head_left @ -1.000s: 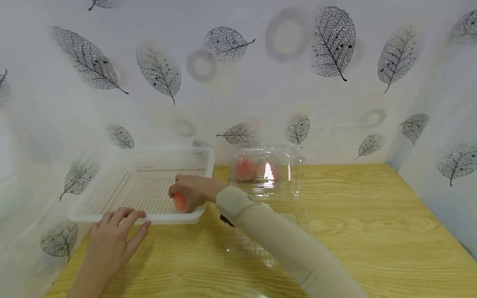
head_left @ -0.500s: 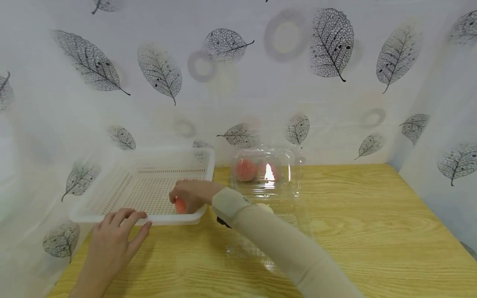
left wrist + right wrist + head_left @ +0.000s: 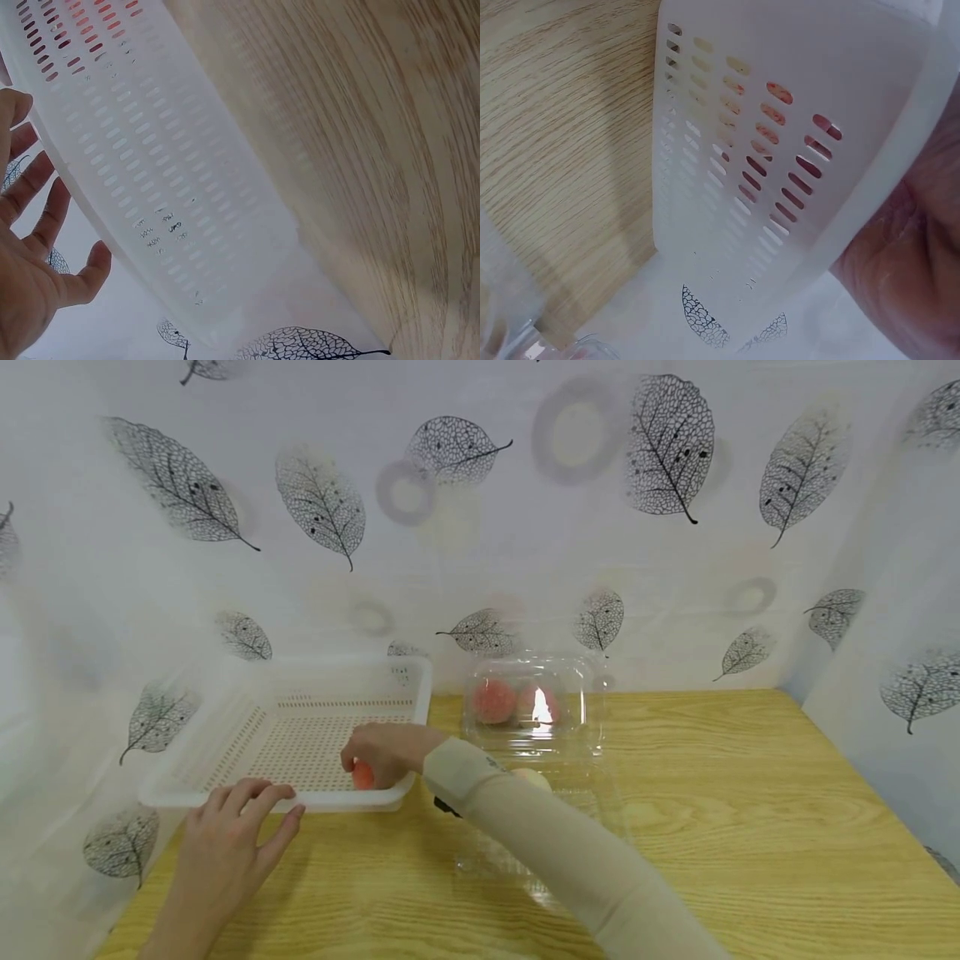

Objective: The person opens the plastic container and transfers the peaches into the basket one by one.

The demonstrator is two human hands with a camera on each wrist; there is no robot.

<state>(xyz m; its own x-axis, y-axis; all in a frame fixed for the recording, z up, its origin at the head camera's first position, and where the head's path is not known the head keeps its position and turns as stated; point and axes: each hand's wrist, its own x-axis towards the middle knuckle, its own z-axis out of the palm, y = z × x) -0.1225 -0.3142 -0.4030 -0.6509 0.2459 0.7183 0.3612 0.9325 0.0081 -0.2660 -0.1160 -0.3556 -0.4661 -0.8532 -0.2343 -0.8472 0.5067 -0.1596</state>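
Inside the basket [image 3: 341, 802], near its front right corner, my right hand [image 3: 384, 752] grips a red ball [image 3: 363, 776]. At the basket's front rim, left of that, my left hand [image 3: 228, 833] touches the edge with loosely spread fingers. Right of the basket, on the desk [image 3: 750, 793], is a clear box [image 3: 588, 727]; two more red balls [image 3: 493, 702] show through its far half, and a pale ball [image 3: 534, 778] is partly hidden by my right sleeve [image 3: 570, 856].

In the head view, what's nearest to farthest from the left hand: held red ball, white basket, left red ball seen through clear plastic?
1. White basket: near rim at the left hand's fingers.
2. Held red ball: in the right hand, at the basket's front right.
3. Left red ball: right of the basket, seen through clear plastic.
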